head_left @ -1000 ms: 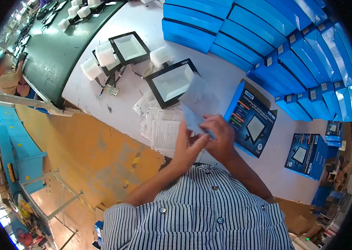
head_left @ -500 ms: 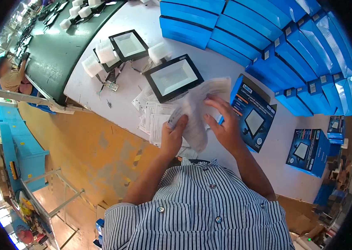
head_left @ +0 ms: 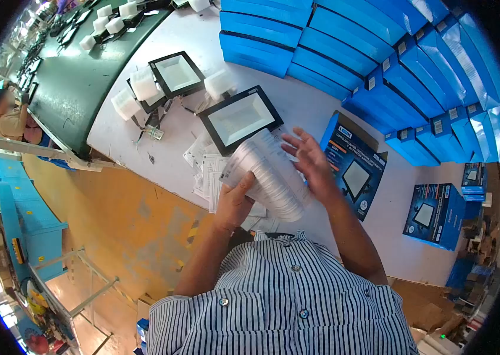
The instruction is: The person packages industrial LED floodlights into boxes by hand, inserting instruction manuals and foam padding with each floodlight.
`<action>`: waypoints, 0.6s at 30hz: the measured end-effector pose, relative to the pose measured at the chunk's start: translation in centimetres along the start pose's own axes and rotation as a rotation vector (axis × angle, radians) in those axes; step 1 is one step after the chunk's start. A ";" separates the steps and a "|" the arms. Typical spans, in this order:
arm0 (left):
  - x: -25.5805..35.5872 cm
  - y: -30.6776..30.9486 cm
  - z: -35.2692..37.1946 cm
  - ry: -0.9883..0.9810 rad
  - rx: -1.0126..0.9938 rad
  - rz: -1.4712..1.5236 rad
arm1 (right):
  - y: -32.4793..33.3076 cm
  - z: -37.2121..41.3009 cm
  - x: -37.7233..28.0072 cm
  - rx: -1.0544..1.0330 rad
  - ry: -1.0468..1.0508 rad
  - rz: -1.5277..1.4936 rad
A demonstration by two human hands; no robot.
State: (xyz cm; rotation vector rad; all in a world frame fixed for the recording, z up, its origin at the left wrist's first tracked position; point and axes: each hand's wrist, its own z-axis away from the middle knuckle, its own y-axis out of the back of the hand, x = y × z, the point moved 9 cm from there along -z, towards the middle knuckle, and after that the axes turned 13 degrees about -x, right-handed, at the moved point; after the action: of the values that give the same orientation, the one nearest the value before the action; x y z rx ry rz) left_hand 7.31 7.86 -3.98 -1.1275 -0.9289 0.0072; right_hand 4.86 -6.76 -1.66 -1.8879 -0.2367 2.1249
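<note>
My left hand point(head_left: 236, 203) is closed on the near left edge of a thick stack of thin whitish sheets point(head_left: 271, 186). The stack is bent, with ridged edges fanned along its near side, and small dark print shows at its left corner. Beside the stack's right side, my right hand point(head_left: 312, 163) has its fingers spread and is slightly blurred. Just beyond the stack lies a black-framed floodlight point(head_left: 242, 119) with a pale panel. Loose printed leaflets point(head_left: 205, 171) lie on the table to the left, partly hidden beneath the stack.
A blue floodlight box point(head_left: 353, 165) lies right of my hand, another box point(head_left: 433, 216) farther right. Stacked blue boxes point(head_left: 350, 47) line the back. More floodlights point(head_left: 178, 74) and white foam blocks point(head_left: 143, 83) sit at the left. A person point(head_left: 13, 115) is beside the green conveyor belt point(head_left: 78, 77).
The stack has opened out from a folded, upright shape into a fanned one. My right hand has moved slightly up and its fingers have come away from the sheets.
</note>
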 end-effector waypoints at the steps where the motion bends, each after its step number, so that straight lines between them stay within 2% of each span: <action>1: 0.1 0.3 -0.1 0.008 -0.026 -0.071 | 1.2 0.0 0.1 0.037 -0.001 -0.083; 5: -0.2 1.1 -0.4 0.048 -0.054 -0.148 | 2.7 0.0 3.1 -0.005 -0.249 -0.176; 8: 0.0 3.1 -1.0 0.089 0.053 -0.175 | 4.9 0.1 2.3 0.070 -0.102 -0.224; 11: 3.0 5.6 0.0 -0.130 0.447 -1.311 | 4.9 2.1 -4.1 0.268 0.004 0.325; 12: 5.6 0.9 1.0 -0.340 0.532 -1.688 | 4.3 2.5 -4.8 0.280 0.076 0.460; 15: 3.7 -1.9 0.5 -0.206 0.240 -1.123 | -0.6 3.0 -5.1 0.198 0.040 0.876; 16: 2.0 -2.9 -0.6 -0.102 0.073 -0.816 | -2.3 3.0 -5.1 0.138 0.112 0.928; 17: 0.9 -3.5 -1.5 -0.011 -0.015 -0.710 | -3.2 3.1 -4.9 0.113 0.155 0.926; 18: 0.5 -3.3 -2.1 -0.001 -0.019 -0.620 | -4.0 3.2 -4.7 0.088 0.198 0.922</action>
State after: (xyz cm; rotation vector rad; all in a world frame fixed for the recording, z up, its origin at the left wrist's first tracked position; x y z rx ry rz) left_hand 7.55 4.89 -1.36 -0.8176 -1.2483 -0.5064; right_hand 2.56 -4.26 4.39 -2.4040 0.9248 2.3249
